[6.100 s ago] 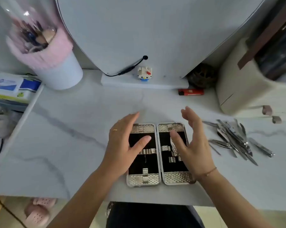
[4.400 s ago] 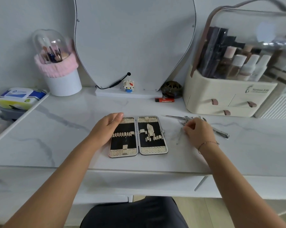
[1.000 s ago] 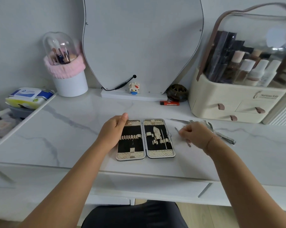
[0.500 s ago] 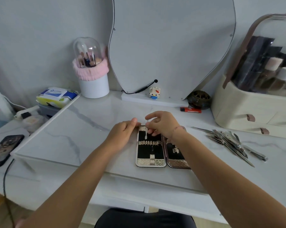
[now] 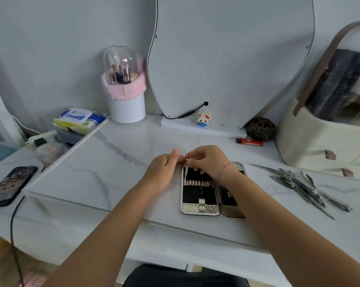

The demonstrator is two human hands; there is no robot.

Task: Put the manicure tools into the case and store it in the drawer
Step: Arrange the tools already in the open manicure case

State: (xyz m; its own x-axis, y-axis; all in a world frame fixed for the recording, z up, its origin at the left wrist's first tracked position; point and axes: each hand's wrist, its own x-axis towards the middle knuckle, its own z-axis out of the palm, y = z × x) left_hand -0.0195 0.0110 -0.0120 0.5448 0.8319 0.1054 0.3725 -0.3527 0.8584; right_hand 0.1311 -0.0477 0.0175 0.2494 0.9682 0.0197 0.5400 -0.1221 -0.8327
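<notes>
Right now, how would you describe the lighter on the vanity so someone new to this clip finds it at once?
Start at the big curvy mirror standing at the back of the marble tabletop. At its lower right corner sits a dark round openwork ornament. The lighter lies flat just in front of it: a small bar, the only red thing on the tabletop, well apart from the metal tools.

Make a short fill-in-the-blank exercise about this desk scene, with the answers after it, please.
1. The open case lies on the ___ desk.
2. The loose metal tools lie to the ___ of the case.
3. The right hand pinches a thin tool at the case's ___ half.
4. The red lighter lies beside the dark ___.

Answers: marble; right; left; bowl
</notes>
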